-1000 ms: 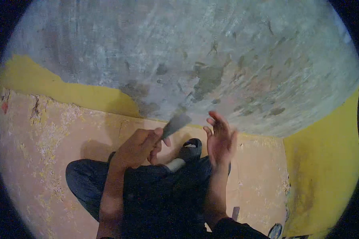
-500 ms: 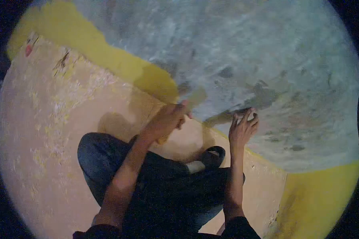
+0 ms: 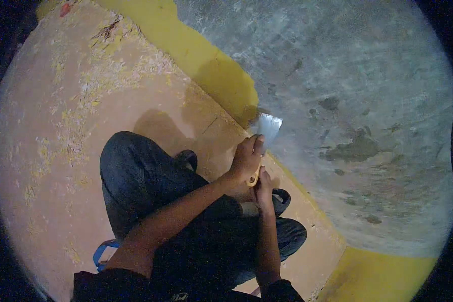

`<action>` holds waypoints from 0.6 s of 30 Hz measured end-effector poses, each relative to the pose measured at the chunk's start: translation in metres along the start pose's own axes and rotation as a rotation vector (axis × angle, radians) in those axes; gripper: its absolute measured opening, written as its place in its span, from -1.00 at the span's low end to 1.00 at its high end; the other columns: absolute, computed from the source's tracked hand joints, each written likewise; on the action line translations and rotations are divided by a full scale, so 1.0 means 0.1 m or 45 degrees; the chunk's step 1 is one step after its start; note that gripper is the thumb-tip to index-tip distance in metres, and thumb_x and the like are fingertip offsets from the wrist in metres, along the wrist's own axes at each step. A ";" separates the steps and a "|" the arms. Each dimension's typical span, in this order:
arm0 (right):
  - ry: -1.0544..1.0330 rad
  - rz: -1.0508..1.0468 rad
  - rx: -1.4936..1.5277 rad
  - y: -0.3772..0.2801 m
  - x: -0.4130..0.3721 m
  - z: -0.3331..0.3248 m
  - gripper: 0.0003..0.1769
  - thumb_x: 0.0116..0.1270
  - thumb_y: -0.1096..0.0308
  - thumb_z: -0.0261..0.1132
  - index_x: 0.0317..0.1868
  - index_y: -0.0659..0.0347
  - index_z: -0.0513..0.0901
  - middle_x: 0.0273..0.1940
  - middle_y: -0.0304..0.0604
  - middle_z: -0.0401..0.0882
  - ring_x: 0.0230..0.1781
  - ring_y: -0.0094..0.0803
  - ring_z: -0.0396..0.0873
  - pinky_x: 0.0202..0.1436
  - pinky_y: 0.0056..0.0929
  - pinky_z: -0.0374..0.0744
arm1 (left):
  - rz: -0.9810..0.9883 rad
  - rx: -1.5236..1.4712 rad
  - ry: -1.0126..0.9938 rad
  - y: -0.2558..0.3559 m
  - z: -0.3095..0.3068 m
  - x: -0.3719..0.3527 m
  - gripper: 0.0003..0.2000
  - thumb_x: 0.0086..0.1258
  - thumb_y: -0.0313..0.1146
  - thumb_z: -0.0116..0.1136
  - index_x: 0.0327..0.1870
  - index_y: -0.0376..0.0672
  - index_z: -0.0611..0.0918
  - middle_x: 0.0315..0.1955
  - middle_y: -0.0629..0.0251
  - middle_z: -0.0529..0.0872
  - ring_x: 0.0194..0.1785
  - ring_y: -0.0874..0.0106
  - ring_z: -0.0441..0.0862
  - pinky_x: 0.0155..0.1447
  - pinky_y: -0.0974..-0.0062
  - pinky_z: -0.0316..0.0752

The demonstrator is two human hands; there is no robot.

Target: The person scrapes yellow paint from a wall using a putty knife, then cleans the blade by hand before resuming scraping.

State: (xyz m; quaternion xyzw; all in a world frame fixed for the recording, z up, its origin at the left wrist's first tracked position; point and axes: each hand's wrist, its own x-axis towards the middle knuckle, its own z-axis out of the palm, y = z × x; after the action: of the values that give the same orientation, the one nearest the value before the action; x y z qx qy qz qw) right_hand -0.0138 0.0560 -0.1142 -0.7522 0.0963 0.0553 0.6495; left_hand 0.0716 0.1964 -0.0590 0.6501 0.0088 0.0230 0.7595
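A putty knife (image 3: 270, 128) with a broad metal blade and a yellowish handle is in my left hand (image 3: 246, 157), which is closed around it below the blade. Its blade overlaps the grey surface (image 3: 367, 75) at the end of the yellow painted band (image 3: 206, 55). My right hand (image 3: 263, 191) is at the lower end of the handle, its fingers closed about it. The handle's butt shows between the two hands.
Paint flakes (image 3: 80, 110) are scattered over the tan floor (image 3: 45, 201). My bent legs (image 3: 141, 161) and sandaled feet lie below the hands. Damp-looking dark patches (image 3: 355, 146) mark the grey surface, and another yellow area (image 3: 377, 277) lies lower right. A blue strap-like thing (image 3: 101, 254) shows at lower left.
My right hand has left the grey surface, where its fingers were spread, and come to the handle. My left hand has moved right with the putty knife. The view has shifted.
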 end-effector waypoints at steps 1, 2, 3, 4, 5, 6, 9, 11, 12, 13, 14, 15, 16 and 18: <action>-0.015 0.133 0.191 -0.14 -0.05 -0.02 -0.46 0.56 -0.08 -0.01 0.20 0.23 0.44 0.10 -0.23 0.52 0.07 -0.48 0.50 0.19 -0.41 0.45 | 0.003 -0.002 0.007 0.01 0.06 -0.04 -0.54 0.59 -0.05 -0.18 -0.25 -0.30 0.61 -0.56 0.03 0.60 -0.40 0.02 0.62 -0.17 0.09 0.46; -0.035 0.267 0.385 -0.26 -0.09 -0.01 -0.49 0.55 -0.06 0.02 0.18 0.21 0.45 0.08 -0.24 0.52 0.05 -0.48 0.51 0.17 -0.43 0.47 | 0.015 -0.031 0.066 0.03 0.11 -0.10 -0.59 0.58 -0.07 -0.15 -0.15 -0.30 0.57 -0.43 0.01 0.60 -0.28 0.02 0.60 -0.10 0.09 0.43; -0.046 0.267 0.390 -0.32 -0.10 0.02 -0.49 0.55 -0.06 0.02 0.18 0.21 0.45 0.08 -0.24 0.52 0.05 -0.48 0.51 0.17 -0.43 0.47 | 0.027 -0.057 0.125 0.02 0.17 -0.16 -0.61 0.57 -0.08 -0.12 -0.05 -0.30 0.52 -0.31 -0.02 0.60 -0.16 0.02 0.58 -0.03 0.09 0.41; 0.067 0.147 0.388 -0.37 -0.12 0.06 -0.57 0.53 0.02 0.08 0.14 0.21 0.44 0.03 -0.25 0.50 0.00 -0.50 0.50 0.13 -0.46 0.47 | 0.039 -0.081 0.184 -0.02 0.21 -0.22 -0.62 0.56 -0.10 -0.09 0.05 -0.30 0.48 -0.18 -0.05 0.60 -0.04 0.02 0.56 0.03 0.08 0.39; 0.181 0.026 0.384 -0.41 -0.13 0.08 -0.63 0.51 0.10 0.14 0.09 0.21 0.44 -0.02 -0.27 0.47 -0.05 -0.51 0.49 0.09 -0.49 0.47 | 0.036 0.040 0.236 -0.06 0.26 -0.26 -0.51 0.53 -0.11 -0.04 0.24 -0.37 0.32 0.08 -0.19 0.43 0.21 -0.07 0.36 0.23 0.06 0.26; 0.175 0.029 0.385 -0.47 -0.15 0.05 -0.63 0.51 0.10 0.14 0.09 0.21 0.44 -0.02 -0.27 0.47 -0.05 -0.51 0.49 0.09 -0.49 0.47 | 0.034 0.043 0.242 -0.12 0.33 -0.28 -0.51 0.53 -0.11 -0.04 0.24 -0.37 0.32 0.08 -0.19 0.43 0.21 -0.07 0.36 0.23 0.06 0.26; 0.306 -0.424 -0.343 -0.68 -0.13 -0.04 -0.77 0.40 0.44 0.18 -0.03 0.18 0.32 -0.15 -0.30 0.24 -0.15 -0.54 0.31 -0.06 -0.57 0.39 | 0.321 0.239 0.360 -0.12 0.44 -0.24 -0.31 0.42 -0.18 0.12 0.37 -0.43 0.11 0.28 -0.26 0.18 0.36 -0.16 0.14 0.43 0.00 0.04; 0.340 -0.474 -0.429 -0.70 -0.06 -0.12 -0.79 0.43 0.42 0.16 -0.03 0.19 0.32 -0.17 -0.25 0.29 -0.23 -0.52 0.33 -0.17 -0.54 0.42 | 0.227 0.278 0.338 0.01 0.49 -0.20 -0.29 0.37 -0.23 0.17 0.38 -0.43 0.10 0.30 -0.26 0.16 0.37 -0.17 0.14 0.43 -0.01 0.04; 0.375 -0.525 -0.510 -0.78 -0.01 -0.15 -0.81 0.46 0.40 0.14 -0.02 0.19 0.32 -0.19 -0.20 0.33 -0.31 -0.49 0.34 -0.28 -0.50 0.45 | 0.135 0.321 0.310 0.03 0.55 -0.17 -0.26 0.32 -0.27 0.22 0.39 -0.42 0.09 0.31 -0.26 0.15 0.37 -0.19 0.14 0.43 -0.02 0.04; 0.396 -0.677 -0.850 -0.87 0.05 -0.19 -0.71 0.41 0.40 0.18 0.07 0.21 0.33 -0.23 -0.10 0.49 -0.40 -0.36 0.49 -0.32 -0.41 0.51 | 0.089 0.391 0.296 0.04 0.59 -0.13 -0.23 0.25 -0.35 0.27 0.40 -0.40 0.09 0.31 -0.28 0.14 0.39 -0.21 0.12 0.42 -0.03 0.07; 0.383 -0.677 -0.862 -0.93 0.07 -0.21 -0.71 0.41 0.40 0.18 0.07 0.21 0.33 -0.23 -0.10 0.49 -0.40 -0.36 0.49 -0.32 -0.41 0.51 | 0.080 0.380 0.306 0.03 0.61 -0.07 -0.23 0.25 -0.35 0.27 0.40 -0.40 0.09 0.31 -0.28 0.14 0.39 -0.21 0.12 0.42 -0.03 0.07; 0.400 -0.555 -1.033 -1.19 0.03 -0.10 -0.67 0.38 0.40 0.21 0.09 0.23 0.38 -0.25 -0.04 0.57 -0.39 -0.26 0.57 -0.30 -0.37 0.55 | 0.131 0.336 0.295 0.02 0.62 0.01 -0.23 0.26 -0.34 0.27 0.40 -0.39 0.10 0.32 -0.28 0.15 0.39 -0.21 0.13 0.42 -0.03 0.10; 0.413 -0.430 -1.203 -1.32 0.05 -0.03 -0.64 0.34 0.41 0.25 0.12 0.25 0.42 -0.26 0.02 0.65 -0.37 -0.17 0.65 -0.29 -0.32 0.59 | 0.179 0.292 0.286 -0.02 0.62 0.08 -0.23 0.26 -0.33 0.27 0.40 -0.38 0.11 0.32 -0.27 0.16 0.39 -0.21 0.14 0.41 -0.04 0.13; 0.427 -0.588 -1.346 -1.27 0.15 -0.04 -0.64 0.30 0.42 0.28 0.09 0.25 0.49 -0.25 0.02 0.68 -0.34 -0.13 0.68 -0.27 -0.30 0.61 | 0.216 0.198 0.213 -0.12 0.58 0.17 -0.25 0.25 -0.36 0.26 0.40 -0.38 0.12 0.32 -0.25 0.19 0.39 -0.20 0.15 0.42 -0.03 0.14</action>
State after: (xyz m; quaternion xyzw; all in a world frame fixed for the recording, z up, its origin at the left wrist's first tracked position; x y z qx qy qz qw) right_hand 0.0280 0.0688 0.0058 -0.9732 -0.0089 -0.1664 0.1587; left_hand 0.0914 0.1376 -0.0615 0.7012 0.0190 0.1406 0.6987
